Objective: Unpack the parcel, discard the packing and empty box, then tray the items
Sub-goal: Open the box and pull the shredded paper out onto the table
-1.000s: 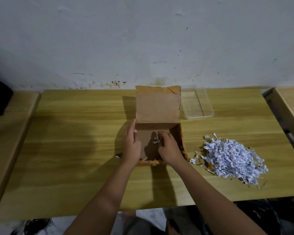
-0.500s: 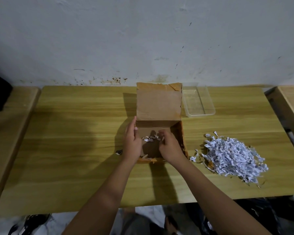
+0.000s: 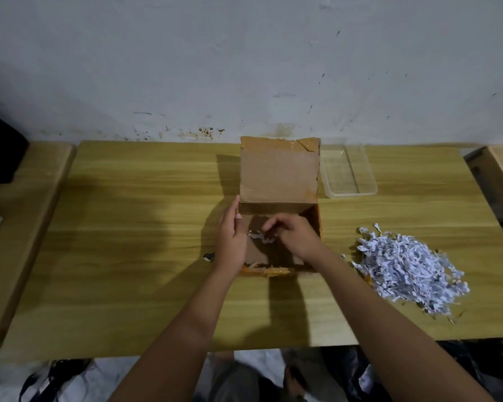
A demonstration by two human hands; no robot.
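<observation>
At the middle of the worktop (image 3: pixel 128 227) stands the open box (image 3: pixel 279 172). The left hand (image 3: pixel 230 239) lies flat against its side to steady it, while the right hand (image 3: pixel 296 236) reaches inside and pinches a few paper shreds (image 3: pixel 260 237), probably bound for the pile (image 3: pixel 410 268) nearby. The tray (image 3: pixel 349 192) waits behind.

Box (image 3: pixel 279 175) floor: partly hidden under right grip (image 3: pixel 298 242). Paper shreds (image 3: pixel 257 236) at its fingertips: pinched or loose, cannot tell. Small dark item (image 3: pixel 209 256) just left of left grip (image 3: pixel 230 242): unidentifiable.

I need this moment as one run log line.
phase: unpacking | left hand: rests on box wall | right hand: pinches paper shreds inside box | shred pile: on table
</observation>
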